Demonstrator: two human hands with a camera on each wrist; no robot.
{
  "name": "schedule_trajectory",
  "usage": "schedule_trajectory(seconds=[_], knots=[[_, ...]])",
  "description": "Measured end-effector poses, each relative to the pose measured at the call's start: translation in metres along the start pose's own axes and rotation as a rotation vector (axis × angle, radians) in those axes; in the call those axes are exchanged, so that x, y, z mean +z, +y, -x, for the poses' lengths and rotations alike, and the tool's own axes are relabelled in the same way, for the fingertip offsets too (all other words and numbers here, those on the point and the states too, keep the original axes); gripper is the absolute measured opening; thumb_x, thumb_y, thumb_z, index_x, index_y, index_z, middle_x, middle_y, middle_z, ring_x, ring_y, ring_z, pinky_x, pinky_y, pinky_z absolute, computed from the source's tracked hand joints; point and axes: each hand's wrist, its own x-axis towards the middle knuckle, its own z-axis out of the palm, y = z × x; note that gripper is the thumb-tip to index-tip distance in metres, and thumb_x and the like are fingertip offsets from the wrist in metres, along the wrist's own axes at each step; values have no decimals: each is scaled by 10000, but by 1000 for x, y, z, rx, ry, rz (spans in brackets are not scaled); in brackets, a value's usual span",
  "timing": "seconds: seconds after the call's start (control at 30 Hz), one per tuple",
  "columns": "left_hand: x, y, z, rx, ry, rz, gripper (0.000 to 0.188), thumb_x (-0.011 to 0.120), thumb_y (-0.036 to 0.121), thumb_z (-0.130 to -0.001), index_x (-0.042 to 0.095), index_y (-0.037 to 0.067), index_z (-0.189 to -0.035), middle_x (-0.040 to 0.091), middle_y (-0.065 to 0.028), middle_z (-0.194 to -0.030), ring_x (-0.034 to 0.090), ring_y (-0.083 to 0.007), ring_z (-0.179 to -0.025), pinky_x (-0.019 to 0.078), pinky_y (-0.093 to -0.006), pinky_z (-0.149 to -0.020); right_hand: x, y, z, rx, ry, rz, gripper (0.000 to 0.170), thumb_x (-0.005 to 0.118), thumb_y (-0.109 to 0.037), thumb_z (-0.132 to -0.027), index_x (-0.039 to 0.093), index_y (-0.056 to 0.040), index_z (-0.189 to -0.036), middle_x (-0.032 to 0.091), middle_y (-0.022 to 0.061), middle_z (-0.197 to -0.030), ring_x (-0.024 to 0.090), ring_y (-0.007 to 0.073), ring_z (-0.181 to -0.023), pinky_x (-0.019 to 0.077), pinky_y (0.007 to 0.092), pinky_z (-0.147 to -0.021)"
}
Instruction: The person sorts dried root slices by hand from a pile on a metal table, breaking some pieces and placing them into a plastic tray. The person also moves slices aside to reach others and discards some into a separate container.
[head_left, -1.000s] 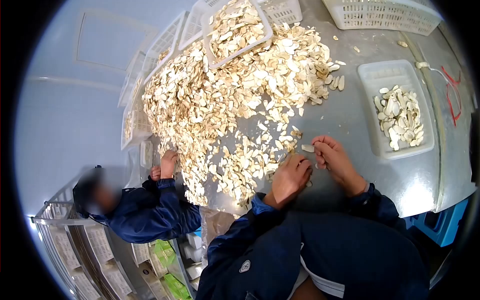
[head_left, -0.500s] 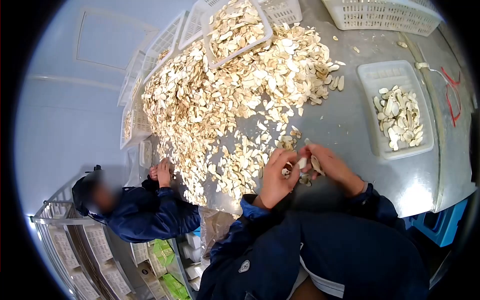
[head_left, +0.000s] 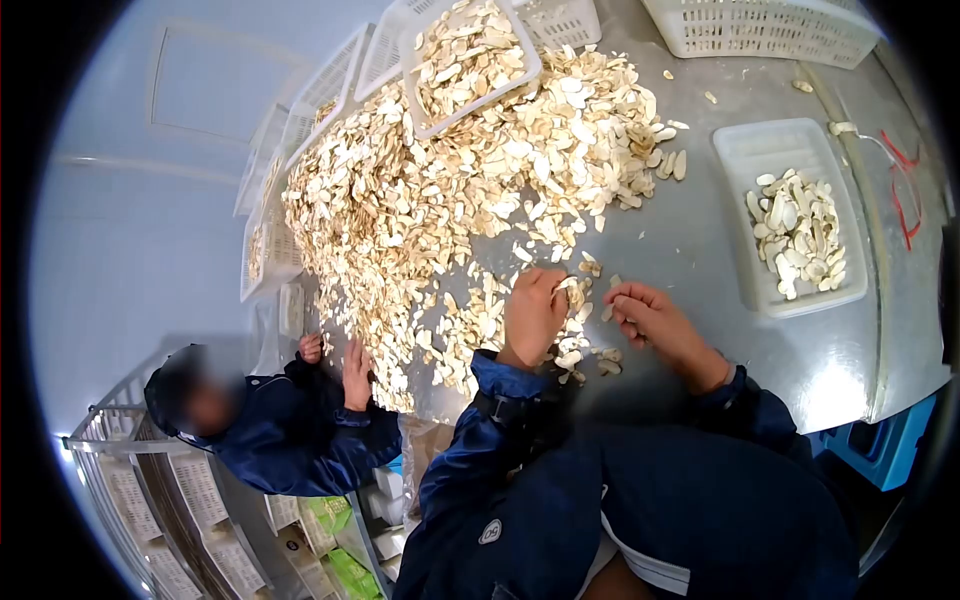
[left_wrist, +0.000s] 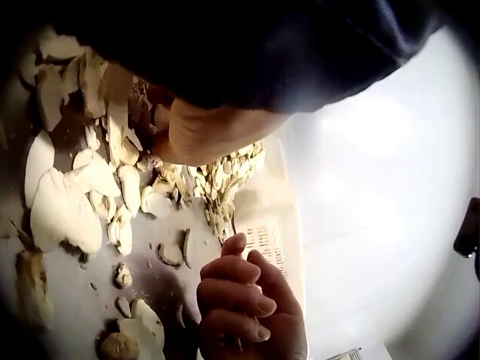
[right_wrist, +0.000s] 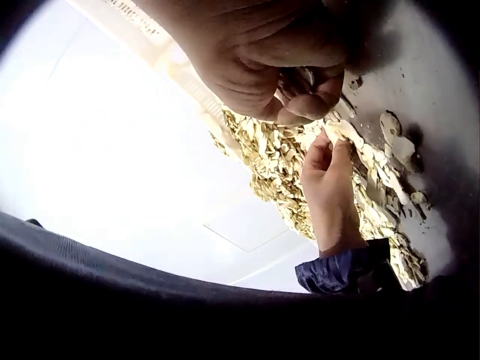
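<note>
Grips flat pale slice [right_wrist: 306, 75] in bare right hand [head_left: 655, 322], likely for inspection. Cannot tell grip of bare left hand [head_left: 534, 317] among near cream oval slices [head_left: 478, 325].

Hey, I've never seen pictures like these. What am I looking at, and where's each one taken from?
There's no machine, just someone's bare hands. The wide picture comes from a camera on the head, looking down; the other two come from cameras on the left and right wrists. A big heap of pale slices lies on the grey table. To the right, a plastic tub holds more. The right hand holds a slice in curled fingers. The left hand is among the loose slices; whether it grips one is unclear.
</note>
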Motion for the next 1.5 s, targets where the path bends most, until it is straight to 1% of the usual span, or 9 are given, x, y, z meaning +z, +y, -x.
schedule_trajectory(seconds=[0.1,0.13,0.23,0.33,0.53,0.63,0.87,1.17,1.5], knots=[[-5,-2,3,-19,53,50,154,677,40,-842,693,33,-995,676,-160,-906,645,-355,-787,514,-390,-717,-1,-2,1,3,3,5,185,530,-216,-1002,636,-83,-1075,555,-58,-797,504,35,-639,414,203,-534],[-7,1,4,-74,77,109,146,673,69,-885,702,13,-1018,690,-124,-825,655,-247,-712,501,-330,-671,0,-2,1,5,1,6,186,529,-216,-1004,635,-81,-1075,557,-55,-800,508,37,-642,417,204,-537],[-22,19,7,-365,-109,281,174,635,93,-951,700,-8,-1077,710,-76,-851,625,-118,-690,482,-267,-644,2,-2,1,-1,11,-23,191,524,-217,-1011,635,-76,-1076,564,-47,-815,518,44,-650,428,209,-547],[-17,15,11,-444,-147,826,214,592,93,-993,676,-10,-1161,716,-42,-927,599,-57,-744,476,-225,-666,1,0,1,-20,-8,-25,198,520,-218,-1016,634,-70,-1081,570,-41,-828,526,51,-657,437,216,-557],[-21,20,14,-527,-221,1213,217,572,40,-993,636,11,-1199,695,-47,-1064,640,-100,-907,508,-225,-791,-2,2,-2,-16,-24,8,203,519,-215,-1016,635,-66,-1090,573,-38,-828,530,54,-663,444,221,-561],[-18,20,17,-508,-170,1237,157,581,-3,-975,647,20,-1116,669,-67,-1140,647,-117,-964,515,-235,-820,-2,2,-2,-21,-28,3,203,516,-211,-1015,636,-66,-1093,583,-34,-832,534,56,-666,447,226,-560],[-10,28,19,-97,54,744,128,646,-81,-850,686,9,-932,639,-92,-1087,622,-174,-933,497,-263,-792,-2,2,0,-5,-82,23,264,501,-271,-1039,633,-54,-1111,598,-11,-858,575,74,-710,494,243,-587],[-8,44,21,151,77,417,163,676,-74,-837,693,9,-977,625,-101,-989,638,-223,-872,518,-294,-755,3,-1,3,16,-100,9,287,526,-307,-1034,626,-63,-1148,607,-10,-881,592,77,-738,514,237,-628],[-12,40,28,40,111,387,196,641,-34,-889,647,-7,-1083,617,-116,-970,612,-195,-755,504,-282,-686,-1,0,1,-138,-6,90,232,605,-192,-972,661,-69,-1161,649,-47,-887,583,18,-732,448,190,-581]])
